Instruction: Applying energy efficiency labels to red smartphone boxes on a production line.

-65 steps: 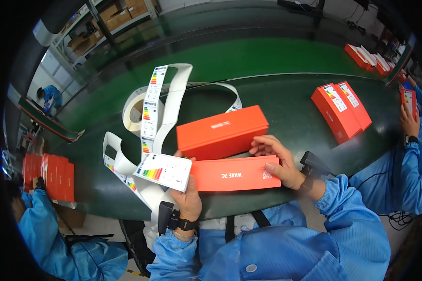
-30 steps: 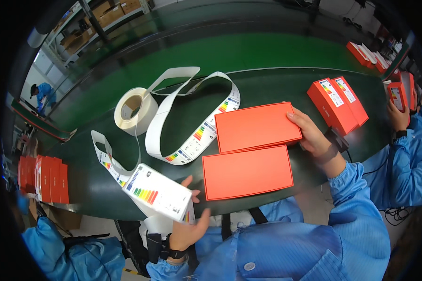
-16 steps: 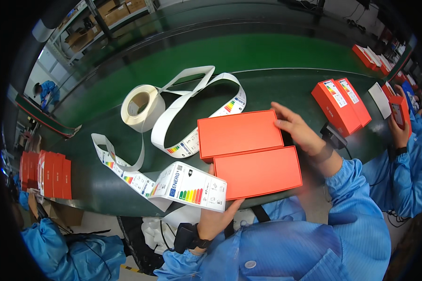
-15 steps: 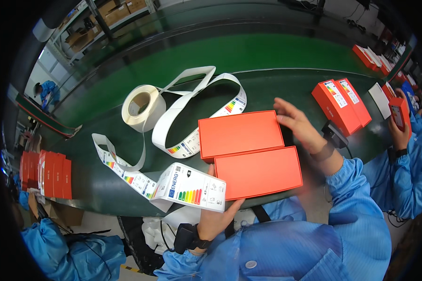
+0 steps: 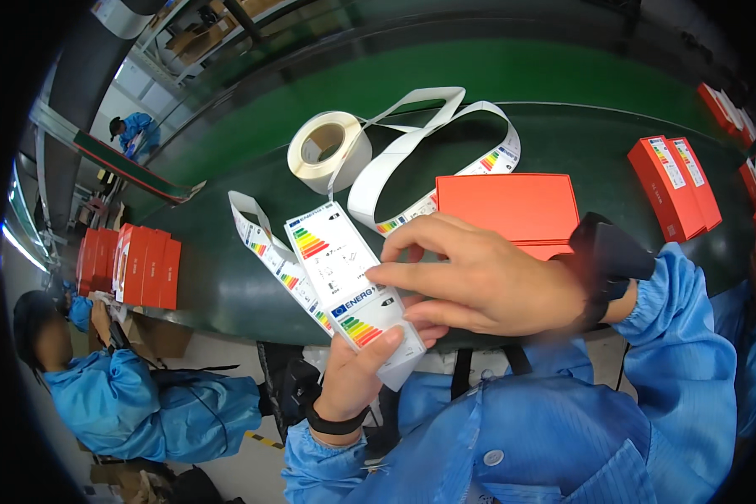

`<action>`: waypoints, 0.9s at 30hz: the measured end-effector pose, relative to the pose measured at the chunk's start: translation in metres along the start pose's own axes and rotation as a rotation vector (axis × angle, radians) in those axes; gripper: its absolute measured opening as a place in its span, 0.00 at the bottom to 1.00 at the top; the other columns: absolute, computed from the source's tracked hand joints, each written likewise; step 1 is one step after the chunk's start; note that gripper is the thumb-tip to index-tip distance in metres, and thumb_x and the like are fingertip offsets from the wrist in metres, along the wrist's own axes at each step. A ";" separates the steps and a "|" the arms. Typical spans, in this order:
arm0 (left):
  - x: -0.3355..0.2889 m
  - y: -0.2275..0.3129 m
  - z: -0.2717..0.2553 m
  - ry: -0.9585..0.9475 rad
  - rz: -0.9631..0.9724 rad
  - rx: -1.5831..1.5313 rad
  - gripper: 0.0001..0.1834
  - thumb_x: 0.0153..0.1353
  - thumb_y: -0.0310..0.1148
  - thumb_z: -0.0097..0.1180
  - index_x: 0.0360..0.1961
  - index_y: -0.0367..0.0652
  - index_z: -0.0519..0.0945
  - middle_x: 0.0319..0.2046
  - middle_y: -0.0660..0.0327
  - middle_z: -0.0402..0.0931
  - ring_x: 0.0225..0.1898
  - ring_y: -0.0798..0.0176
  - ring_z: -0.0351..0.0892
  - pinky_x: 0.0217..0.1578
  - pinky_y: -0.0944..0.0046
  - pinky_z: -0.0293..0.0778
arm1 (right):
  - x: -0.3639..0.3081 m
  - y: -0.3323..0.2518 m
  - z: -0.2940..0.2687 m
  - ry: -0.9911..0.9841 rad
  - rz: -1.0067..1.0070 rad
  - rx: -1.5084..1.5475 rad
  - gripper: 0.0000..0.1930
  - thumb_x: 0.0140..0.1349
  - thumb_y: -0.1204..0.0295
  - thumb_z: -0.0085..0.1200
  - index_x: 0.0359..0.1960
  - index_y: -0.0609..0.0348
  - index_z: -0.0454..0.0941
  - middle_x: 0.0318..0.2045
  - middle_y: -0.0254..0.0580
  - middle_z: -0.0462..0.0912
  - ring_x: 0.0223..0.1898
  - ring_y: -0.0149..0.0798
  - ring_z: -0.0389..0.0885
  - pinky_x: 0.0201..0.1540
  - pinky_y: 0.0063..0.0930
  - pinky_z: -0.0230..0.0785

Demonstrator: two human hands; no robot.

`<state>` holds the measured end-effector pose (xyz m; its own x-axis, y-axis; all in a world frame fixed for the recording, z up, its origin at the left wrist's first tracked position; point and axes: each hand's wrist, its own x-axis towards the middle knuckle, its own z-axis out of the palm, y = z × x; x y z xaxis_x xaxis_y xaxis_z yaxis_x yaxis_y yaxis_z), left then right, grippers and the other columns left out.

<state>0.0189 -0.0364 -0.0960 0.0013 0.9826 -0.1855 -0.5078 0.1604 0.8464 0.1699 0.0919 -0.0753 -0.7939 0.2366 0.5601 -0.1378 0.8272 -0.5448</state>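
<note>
My left hand [image 5: 357,374] grips the end of a label strip [image 5: 332,252], thumb on top and fingers beneath. The strip is white, with coloured bar charts printed on it. Over it reaches my right hand [image 5: 496,281], fingers apart and bent, fingertips touching the strip's right edge. Behind my right hand lies a red box [image 5: 508,202]; a second red box [image 5: 546,249] shows only as a sliver, the rest hidden by that hand. The strip loops back to a label roll [image 5: 332,151] standing on the dark green table [image 5: 227,193].
Two labelled red boxes [image 5: 674,186] stand together at the right. More red boxes [image 5: 147,267] are stacked at the left table edge, near a co-worker in blue [image 5: 143,386]. Another person [image 5: 134,134] is farther back. A sleeve [image 5: 735,336] shows at the far right.
My right hand has left the red boxes and come left over the strip. The left hand's strip end has turned and now shows two labels. The whole view has shifted.
</note>
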 end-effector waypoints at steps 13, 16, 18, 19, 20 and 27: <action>-0.008 -0.005 -0.005 0.116 -0.026 -0.378 0.22 0.63 0.42 0.38 0.56 0.42 0.60 0.49 0.54 0.67 0.52 0.56 0.67 0.53 0.54 0.62 | -0.013 0.004 0.033 -0.015 -0.153 -0.227 0.13 0.47 0.72 0.53 0.36 0.61 0.75 0.34 0.39 0.72 0.37 0.38 0.71 0.37 0.29 0.64; -0.006 -0.003 0.002 0.174 -0.072 -0.331 0.21 0.64 0.41 0.38 0.55 0.43 0.60 0.48 0.56 0.68 0.51 0.58 0.69 0.50 0.55 0.64 | -0.014 0.003 0.036 0.093 -0.233 -0.313 0.15 0.47 0.73 0.53 0.38 0.63 0.75 0.36 0.40 0.74 0.37 0.39 0.73 0.33 0.30 0.63; -0.005 -0.001 0.004 0.179 -0.083 -0.333 0.21 0.64 0.42 0.38 0.55 0.43 0.61 0.47 0.57 0.68 0.51 0.58 0.69 0.50 0.55 0.65 | -0.016 -0.001 0.036 0.143 -0.282 -0.366 0.13 0.47 0.74 0.53 0.36 0.64 0.76 0.37 0.40 0.75 0.38 0.39 0.73 0.33 0.32 0.63; -0.005 -0.001 0.005 0.188 -0.084 -0.355 0.21 0.64 0.42 0.38 0.54 0.42 0.61 0.47 0.57 0.69 0.50 0.59 0.69 0.50 0.55 0.65 | -0.017 -0.005 0.035 0.126 -0.285 -0.384 0.13 0.47 0.74 0.53 0.36 0.64 0.76 0.37 0.40 0.75 0.38 0.39 0.73 0.33 0.32 0.63; -0.004 -0.001 0.005 0.165 -0.092 -0.351 0.21 0.64 0.42 0.38 0.54 0.42 0.61 0.47 0.57 0.69 0.50 0.59 0.69 0.50 0.55 0.65 | -0.019 -0.010 0.034 0.170 -0.191 -0.222 0.11 0.49 0.73 0.53 0.35 0.64 0.77 0.39 0.42 0.75 0.39 0.41 0.73 0.35 0.32 0.64; 0.025 0.007 -0.038 0.359 0.239 0.162 0.23 0.64 0.40 0.41 0.48 0.28 0.65 0.42 0.45 0.73 0.45 0.56 0.74 0.46 0.60 0.70 | -0.031 -0.016 -0.032 0.522 0.083 0.555 0.08 0.60 0.70 0.46 0.37 0.62 0.70 0.44 0.53 0.71 0.42 0.41 0.75 0.44 0.34 0.69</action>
<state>-0.0174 -0.0142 -0.1134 -0.4121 0.9042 -0.1125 -0.3161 -0.0261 0.9484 0.2153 0.0876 -0.0635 -0.4509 0.6112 0.6505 -0.4768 0.4511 -0.7544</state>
